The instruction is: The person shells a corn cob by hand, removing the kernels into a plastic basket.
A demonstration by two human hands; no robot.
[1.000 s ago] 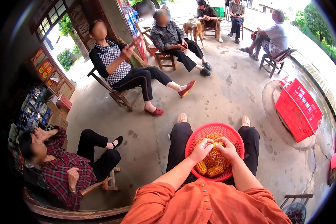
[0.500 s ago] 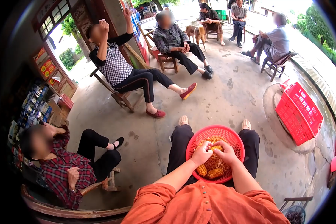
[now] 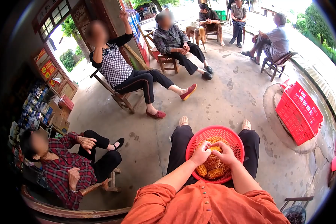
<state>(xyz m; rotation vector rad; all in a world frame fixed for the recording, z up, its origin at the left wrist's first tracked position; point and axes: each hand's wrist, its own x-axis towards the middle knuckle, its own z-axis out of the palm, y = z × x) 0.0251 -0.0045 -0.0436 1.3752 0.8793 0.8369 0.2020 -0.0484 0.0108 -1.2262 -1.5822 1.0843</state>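
Observation:
A red perforated basket (image 3: 240, 149) rests on my lap between my knees, with loose yellow-orange corn kernels (image 3: 212, 162) in it. Two corn cobs (image 3: 215, 173) lie side by side at its near edge. Over the middle of the basket my left hand (image 3: 201, 153) and my right hand (image 3: 226, 153) meet at the fingertips, both closed around a corn cob (image 3: 215, 149). The fingers cover most of that cob.
Seated people surround the space: one in plaid (image 3: 69, 170) at left, one in a checkered top (image 3: 115, 69), others farther back. A brown dog (image 3: 196, 33) stands behind. Red crates (image 3: 300, 112) are at right, a stool (image 3: 296, 205) at lower right.
The person in the checkered top has raised both arms. The person in plaid has lowered one hand from the face. My hands have shifted slightly over the basket, still holding the cob.

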